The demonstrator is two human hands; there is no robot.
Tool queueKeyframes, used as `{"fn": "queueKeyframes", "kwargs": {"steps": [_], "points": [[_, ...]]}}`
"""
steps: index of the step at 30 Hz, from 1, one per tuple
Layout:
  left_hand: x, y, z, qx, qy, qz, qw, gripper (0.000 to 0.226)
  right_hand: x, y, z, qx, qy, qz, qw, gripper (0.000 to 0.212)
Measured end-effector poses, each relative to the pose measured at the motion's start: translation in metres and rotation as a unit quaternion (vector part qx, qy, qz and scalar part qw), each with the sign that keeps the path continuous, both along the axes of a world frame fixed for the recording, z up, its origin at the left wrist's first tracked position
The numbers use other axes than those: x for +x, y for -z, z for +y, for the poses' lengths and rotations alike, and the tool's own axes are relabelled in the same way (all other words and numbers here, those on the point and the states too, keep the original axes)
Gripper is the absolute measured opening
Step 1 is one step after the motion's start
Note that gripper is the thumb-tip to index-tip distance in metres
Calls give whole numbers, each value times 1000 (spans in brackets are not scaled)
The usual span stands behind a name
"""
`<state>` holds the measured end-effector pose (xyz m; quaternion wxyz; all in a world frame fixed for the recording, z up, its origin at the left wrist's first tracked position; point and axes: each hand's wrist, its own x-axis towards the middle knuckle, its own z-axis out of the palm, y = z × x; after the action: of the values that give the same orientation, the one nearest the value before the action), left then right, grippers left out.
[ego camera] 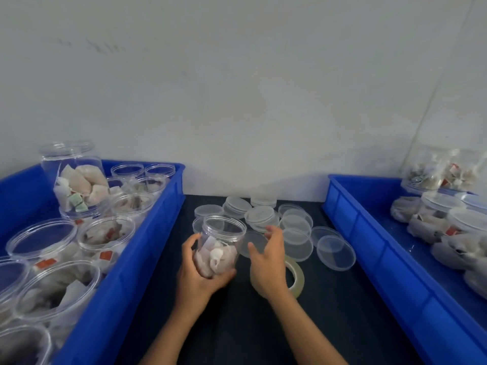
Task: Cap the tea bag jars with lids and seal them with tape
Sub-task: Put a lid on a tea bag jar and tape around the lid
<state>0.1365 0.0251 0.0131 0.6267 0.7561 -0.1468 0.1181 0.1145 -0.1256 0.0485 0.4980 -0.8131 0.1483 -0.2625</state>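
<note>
- The left hand [196, 270] grips an open clear jar [220, 246] low on its wall, fingers curled round the base; the jar stands tilted a little, its threaded mouth uncapped, tea bags [217, 256] loose in its lower half.
- The right hand [268, 262] hovers just right of the jar, fingers loosely spread and grasping nothing that I can make out; its fingertips are over a clear lid [253, 243] lying flat beside the jar.
- Beyond that hand lies a scatter of more lids [263, 216], some overlapping; under its wrist, partly hidden, sits the tape roll [296, 276] on the dark tabletop [237, 325].
- Far left of the left hand, a blue bin [147, 233] holds uncapped jars of tea bags; far right of the right hand, a second blue bin [369, 233] holds jars already lidded.
- Handling, as I judge it: the jar is light, thin-walled plastic, stiff enough to hold but likely to flex if squeezed near the mouth, and smooth, so a low wrap near the base is the steady hold.
- The lids look thin, slick and flat on the tabletop; one is best taken by its rim, pinched at the edge, since those lying overlapped may lift in pairs.
- The step in hand seems to be fetching a lid for this jar.
</note>
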Motion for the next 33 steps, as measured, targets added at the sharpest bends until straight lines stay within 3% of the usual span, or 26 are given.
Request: {"fn": "queueKeyframes", "kwargs": {"steps": [3, 7, 11, 14, 16, 20, 24, 28, 33], "points": [[3, 2, 3, -10, -8, -9, 1000, 98, 24, -4, -18, -150, -8, 128, 980, 79], [4, 2, 3, -17, -13, -14, 1000, 98, 46, 1, -23, -254, -46, 260, 930, 108], [1, 0, 2, 13, -14, -32, 999, 100, 53, 6, -18, -313, -20, 307, 899, 95], [-2, -3, 2, 31, -14, -48, 998, 101, 51, 4, -13, -324, 2, 252, 912, 82], [-3, -2, 2, 32, -17, -53, 998, 101, 46, 0, -15, -327, 4, 196, 925, 85], [-2, 1, 3, 4, -26, -29, 999, 101, 27, -14, -32, -263, -63, 85, 959, 97], [2, 3, 1, -37, -27, 3, 999, 88, -1, -15, -48, -127, -136, 49, 981, 107], [1, 0, 5, -42, 17, 33, 998, 84, -24, -9, -51, 16, -194, 31, 980, 116], [-5, -13, 13, -86, 61, 56, 993, 82, -38, -5, -53, 100, -203, 12, 974, 114]]}}
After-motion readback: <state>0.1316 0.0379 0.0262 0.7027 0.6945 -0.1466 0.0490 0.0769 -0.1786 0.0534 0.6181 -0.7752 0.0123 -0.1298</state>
